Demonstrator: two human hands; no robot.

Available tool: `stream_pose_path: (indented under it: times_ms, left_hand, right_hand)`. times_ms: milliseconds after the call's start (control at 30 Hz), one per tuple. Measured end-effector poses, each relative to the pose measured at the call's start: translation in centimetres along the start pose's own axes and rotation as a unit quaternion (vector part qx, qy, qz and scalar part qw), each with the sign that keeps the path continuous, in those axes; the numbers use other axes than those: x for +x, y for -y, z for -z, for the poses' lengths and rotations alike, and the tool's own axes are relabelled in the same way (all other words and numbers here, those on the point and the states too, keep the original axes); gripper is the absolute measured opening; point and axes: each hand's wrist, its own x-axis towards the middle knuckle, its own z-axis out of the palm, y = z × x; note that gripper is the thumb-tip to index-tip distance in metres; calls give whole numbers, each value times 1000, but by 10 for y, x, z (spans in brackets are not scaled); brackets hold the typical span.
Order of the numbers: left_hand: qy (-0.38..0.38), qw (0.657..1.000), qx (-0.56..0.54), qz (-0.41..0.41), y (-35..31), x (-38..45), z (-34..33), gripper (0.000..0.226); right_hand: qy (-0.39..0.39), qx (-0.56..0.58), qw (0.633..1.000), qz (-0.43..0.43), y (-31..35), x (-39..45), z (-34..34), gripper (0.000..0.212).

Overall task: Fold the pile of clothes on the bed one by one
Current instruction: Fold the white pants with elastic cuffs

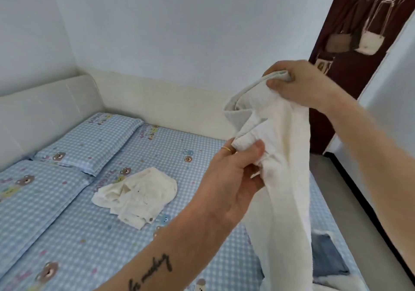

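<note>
Hands lifting a white garment [280,156] over the bed [202,156].
Its lower end is running out of frame; right hand [296,84] and left hand [231,178] are both pinching it, partly hiding jeans [327,257].

**Colours & patterns**

Sheet [78,234]: light blue/white gingham w/ cartoon bears (brown), small pink dots, bits of yellow & pink lettering. Pillows [89,142]: same blue check, same bear print. Headboard [45,111]: plain cream/off-white. Wall [157,32]: plain pale white-grey. Held garment [280,156]: white, no print, faint textured weave, greyish inside near top. Garment on bed [139,195]: cream, plain, small dark buttons. Denim [325,259]: mid blue w/ frayed white edges. Door [359,54]: dark brown-maroon; bags [368,43] on it white & tan-brown. Ring [228,149]: gold. Tattoo [150,275]: black script on forearm. Floor [363,201]: grey.
</note>
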Motion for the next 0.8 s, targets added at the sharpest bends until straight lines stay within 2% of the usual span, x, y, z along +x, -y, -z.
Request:
stream_pose_path:
  times_ms: [100,200,300,400,667,733,800]
  left_hand:
    - [-125,992,5,7,12,-29,74,49]
    - [-257,966,18,21,20,-64,160,39]
    - [-370,925,58,55,19,-102,246,30]
    - [-453,884,80,86,9,-138,327,21]
    - [-636,750,69,171,-33,-224,538,5]
    - [-666,722,67,175,-39,-247,594,13]
    - [-693,695,67,182,-44,-267,647,42]
  right_hand:
    - [121,13,993,-7,-9,2,-82,16]
    - [214,22,977,7,-5,-7,-171,16]
    - [303,42,952,1,7,-17,-257,16]
    - [381,51,923,-12,36,-21,-345,15]
    - [505,83,859,-7,155,-14,-611,16]
    - [525,86,846,0,190,-18,-691,14]
    - [540,89,837,2,220,-26,-767,14]
